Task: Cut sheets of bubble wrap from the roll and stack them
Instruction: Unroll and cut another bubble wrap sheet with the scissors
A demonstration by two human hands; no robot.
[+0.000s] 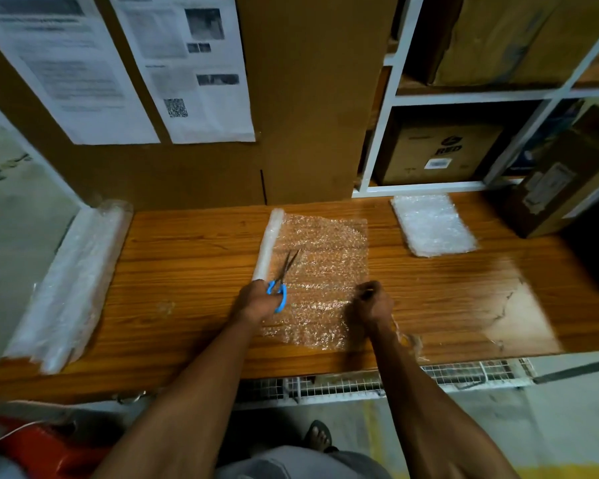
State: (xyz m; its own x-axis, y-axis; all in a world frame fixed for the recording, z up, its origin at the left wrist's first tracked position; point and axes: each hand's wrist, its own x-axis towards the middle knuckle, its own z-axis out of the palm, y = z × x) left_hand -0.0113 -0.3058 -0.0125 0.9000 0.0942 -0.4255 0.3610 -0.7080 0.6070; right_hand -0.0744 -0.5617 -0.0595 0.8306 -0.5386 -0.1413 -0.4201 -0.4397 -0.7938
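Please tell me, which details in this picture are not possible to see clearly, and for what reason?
- Head view: the printed sheets on the cardboard are too blurred to read.
- Whether the scissors in the left hand have begun cutting the bubble wrap: blades too thin.
- How many sheets the stack holds: layers blend.
- Right hand fingers: curled underneath.
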